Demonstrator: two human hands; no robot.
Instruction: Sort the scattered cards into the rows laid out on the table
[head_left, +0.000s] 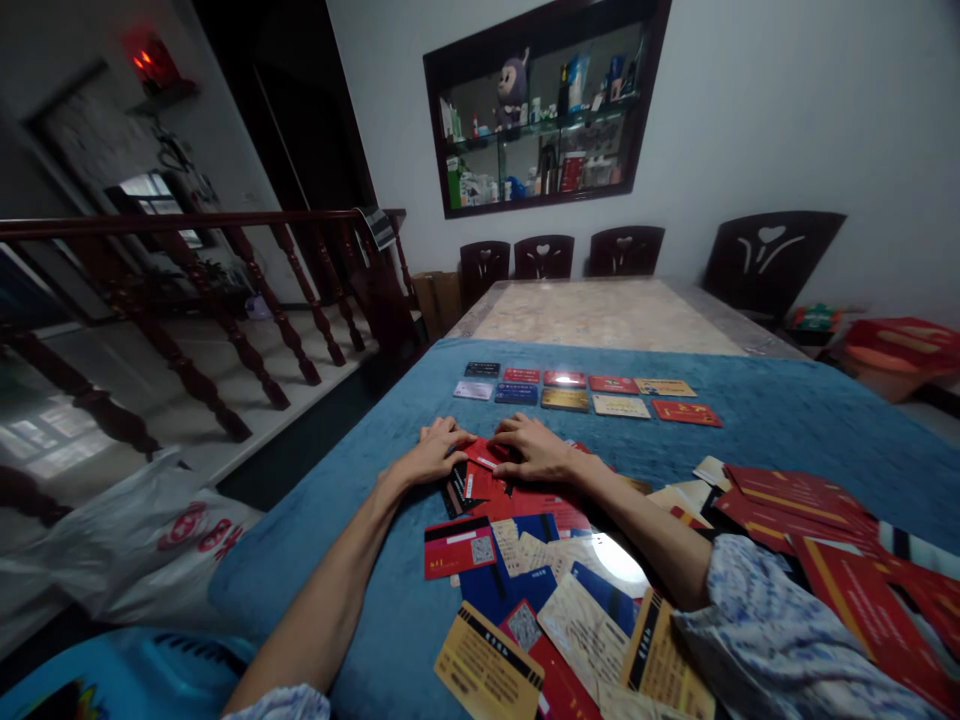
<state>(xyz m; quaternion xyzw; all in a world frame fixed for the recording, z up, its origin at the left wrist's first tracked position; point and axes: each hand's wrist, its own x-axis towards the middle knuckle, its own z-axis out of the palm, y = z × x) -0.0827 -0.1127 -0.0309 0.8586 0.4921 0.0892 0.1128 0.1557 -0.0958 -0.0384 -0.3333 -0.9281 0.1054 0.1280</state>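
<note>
Between the fingers of the left hand (433, 454) and the right hand (535, 448) sits a small red card (484, 453), on top of a red heap of cards (499, 490) spread over the blue cloth (397, 625) that covers the near part of the worktop (585, 308). The left fingers are bent and slightly apart, tips by the card's left edge; the right fingers are curled and loosely spread on its other side, and I cannot tell whether either set actually grips it. Just on the near side of the left fingers, a black card (456, 495) sticks out. Closer to the body than the fingers, gold, blue and cream cards overlap in a loose pile (489, 662). Beyond the fingertips lie ten cards in two rows, a back row (564, 379) and a front row (565, 400), five in each. Well to the right of the fingers, past the right forearm, red folders (802, 500) lie strewn, while far to their left slumps a white plastic bag (142, 550)
</note>
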